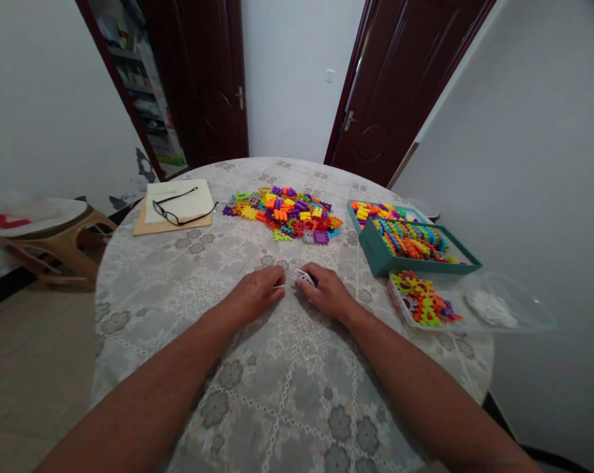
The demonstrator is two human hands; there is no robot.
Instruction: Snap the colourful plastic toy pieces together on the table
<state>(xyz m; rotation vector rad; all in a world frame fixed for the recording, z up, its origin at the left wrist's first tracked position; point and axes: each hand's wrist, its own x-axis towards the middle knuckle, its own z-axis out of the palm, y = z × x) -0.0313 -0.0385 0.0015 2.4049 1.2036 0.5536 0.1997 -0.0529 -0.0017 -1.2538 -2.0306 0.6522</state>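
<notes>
Both my hands rest on the round table's lace cloth (188, 315), close together at its middle. My left hand (257, 292) is curled, its fingertips pinched on a small white piece that is barely visible. My right hand (324, 289) is also closed and grips a small white toothed plastic piece (303, 276) between thumb and fingers. The two hands almost touch at the piece. Beyond them lies a pile of colourful interlocking plastic pieces (287, 215).
A teal box (415, 259) and its lid (376, 211), both full of coloured pieces, stand at the right. A clear plastic tray (474, 309) holds more pieces. Black glasses (181, 209) lie on a book at the left. A wooden stool (55, 240) stands beyond.
</notes>
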